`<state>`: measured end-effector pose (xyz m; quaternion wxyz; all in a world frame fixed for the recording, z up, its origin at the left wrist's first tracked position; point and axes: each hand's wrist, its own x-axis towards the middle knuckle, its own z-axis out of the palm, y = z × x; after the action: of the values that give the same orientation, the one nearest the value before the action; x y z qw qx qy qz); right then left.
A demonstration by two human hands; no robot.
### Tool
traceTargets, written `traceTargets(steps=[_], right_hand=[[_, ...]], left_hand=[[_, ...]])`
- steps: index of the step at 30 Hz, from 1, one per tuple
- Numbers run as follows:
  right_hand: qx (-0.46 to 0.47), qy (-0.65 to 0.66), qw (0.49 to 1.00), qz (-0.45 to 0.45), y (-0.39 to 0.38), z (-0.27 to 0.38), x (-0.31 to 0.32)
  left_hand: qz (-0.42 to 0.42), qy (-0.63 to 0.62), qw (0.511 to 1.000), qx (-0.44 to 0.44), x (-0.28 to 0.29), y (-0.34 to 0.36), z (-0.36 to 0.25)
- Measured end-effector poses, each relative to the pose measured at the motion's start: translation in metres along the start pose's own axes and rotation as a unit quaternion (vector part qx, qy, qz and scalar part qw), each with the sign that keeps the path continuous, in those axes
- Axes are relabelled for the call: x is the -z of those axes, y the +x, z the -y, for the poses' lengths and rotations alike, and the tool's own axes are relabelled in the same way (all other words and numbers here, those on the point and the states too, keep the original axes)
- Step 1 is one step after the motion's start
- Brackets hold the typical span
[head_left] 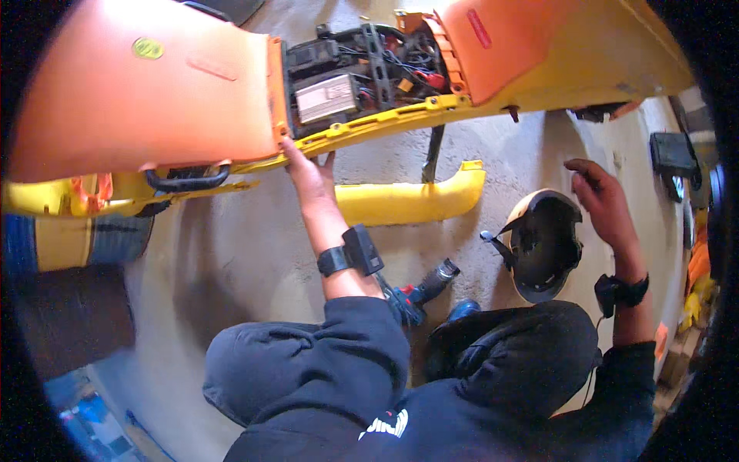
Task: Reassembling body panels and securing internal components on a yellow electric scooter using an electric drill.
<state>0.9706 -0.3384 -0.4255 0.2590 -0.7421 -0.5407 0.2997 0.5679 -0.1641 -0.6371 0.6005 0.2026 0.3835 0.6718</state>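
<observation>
Before me stands a yellow vehicle body with an orange seat (154, 92) on its left part and another orange cover (500, 38) to the right. Between them an uncovered bay shows wires, connectors and a silver metal box (326, 99). My left hand (309, 177) grips the yellow lower edge (339, 137) beside the seat's corner, thumb up; its fingers are partly hidden. My right hand (600, 196) hangs in the air with loosely bent fingers apart, holding nothing. Closest to it, an upturned helmet (545, 245) with a dark inside rests on the floor.
A curved yellow panel (419, 202) lies on the floor under the body, near a dark stand leg (433, 154). A cordless power tool (423, 292) lies between my knees and the panel. Brown and blue items (73, 239) stand at left; a black box-like object (673, 155) is at right.
</observation>
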Motion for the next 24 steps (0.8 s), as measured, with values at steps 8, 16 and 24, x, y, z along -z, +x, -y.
traceTargets(steps=[8, 16, 24], right_hand=[[0.167, 0.052, 0.939, 0.297, 0.101, 0.192, -0.134], [0.253, -0.038, 0.958, 0.126, 0.145, 0.17, -0.231], [0.347, -0.124, 0.925, 0.09, 0.156, 0.161, -0.255]], left_hand=[[-0.073, -0.079, 0.994, 0.009, -0.006, -0.004, -0.001], [0.004, -0.034, 0.999, 0.009, -0.024, -0.016, 0.009], [-0.058, 0.069, 0.987, -0.13, -0.022, -0.008, 0.021]])
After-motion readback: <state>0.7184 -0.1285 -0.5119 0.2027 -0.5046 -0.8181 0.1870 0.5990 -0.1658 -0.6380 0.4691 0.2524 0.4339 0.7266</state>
